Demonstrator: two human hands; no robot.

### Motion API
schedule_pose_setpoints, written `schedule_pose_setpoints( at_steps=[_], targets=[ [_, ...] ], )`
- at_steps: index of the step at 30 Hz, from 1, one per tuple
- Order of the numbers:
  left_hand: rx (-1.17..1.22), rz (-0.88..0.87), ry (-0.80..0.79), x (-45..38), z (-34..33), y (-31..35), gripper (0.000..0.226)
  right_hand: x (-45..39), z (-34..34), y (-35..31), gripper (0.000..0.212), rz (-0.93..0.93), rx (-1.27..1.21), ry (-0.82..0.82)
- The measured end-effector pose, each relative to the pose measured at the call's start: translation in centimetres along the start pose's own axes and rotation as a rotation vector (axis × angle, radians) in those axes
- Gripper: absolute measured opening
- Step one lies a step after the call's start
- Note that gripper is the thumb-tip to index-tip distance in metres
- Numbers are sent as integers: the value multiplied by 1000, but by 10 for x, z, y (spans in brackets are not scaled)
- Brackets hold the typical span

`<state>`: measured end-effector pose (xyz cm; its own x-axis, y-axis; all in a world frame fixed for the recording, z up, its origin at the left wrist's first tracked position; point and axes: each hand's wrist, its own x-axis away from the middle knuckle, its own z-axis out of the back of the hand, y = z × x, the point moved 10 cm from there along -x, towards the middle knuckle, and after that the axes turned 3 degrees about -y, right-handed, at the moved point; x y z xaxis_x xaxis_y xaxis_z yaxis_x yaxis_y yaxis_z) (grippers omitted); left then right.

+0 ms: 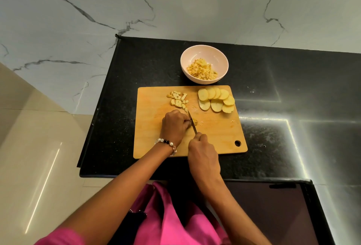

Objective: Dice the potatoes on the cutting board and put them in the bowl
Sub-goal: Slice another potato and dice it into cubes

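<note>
A wooden cutting board (pixel 218 137) lies on the black counter. Several round potato slices (pixel 215 99) overlap at its far right. A small heap of diced potato (pixel 178 99) sits at its far left. My left hand (pixel 174 125) curls over a potato piece (pixel 195 122) in the board's middle, most of it hidden under my fingers. My right hand (pixel 203 154) grips the handle of a knife (pixel 192 122), whose blade stands against that piece beside my left fingertips. A pale pink bowl (pixel 203 51) with diced potato inside stands just beyond the board.
The black counter (pixel 283 92) ends at a marble wall behind the bowl and drops off at its left edge to a beige floor (pixel 39 147). A dark glass cooktop (pixel 273 211) lies at the near right.
</note>
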<state>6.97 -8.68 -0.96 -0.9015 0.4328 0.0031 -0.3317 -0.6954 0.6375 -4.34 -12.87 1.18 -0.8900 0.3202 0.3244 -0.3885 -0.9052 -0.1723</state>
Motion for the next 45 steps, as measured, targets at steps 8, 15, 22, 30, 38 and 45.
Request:
schedule_pose_setpoints(
  at_steps=[8,15,22,30,38,45],
  targets=[
    [50,35,40,5,3,-5,18,35,-15,15,42,-21,-27,-23],
    [73,63,0,4,7,-10,18,17,3,10,41,-26,-65,18],
    [73,78,25,4,8,-10,15,9,2,4,40,2,-16,24],
    [85,74,63,4,8,-12,14,1,-7,-6,36,60,8,21],
    [70,100,71,7,10,-13,13,13,1,53,32,60,-132,78],
    [163,149,128,10,25,-25,12,4,10,88,22,-48,-231,137]
  ],
)
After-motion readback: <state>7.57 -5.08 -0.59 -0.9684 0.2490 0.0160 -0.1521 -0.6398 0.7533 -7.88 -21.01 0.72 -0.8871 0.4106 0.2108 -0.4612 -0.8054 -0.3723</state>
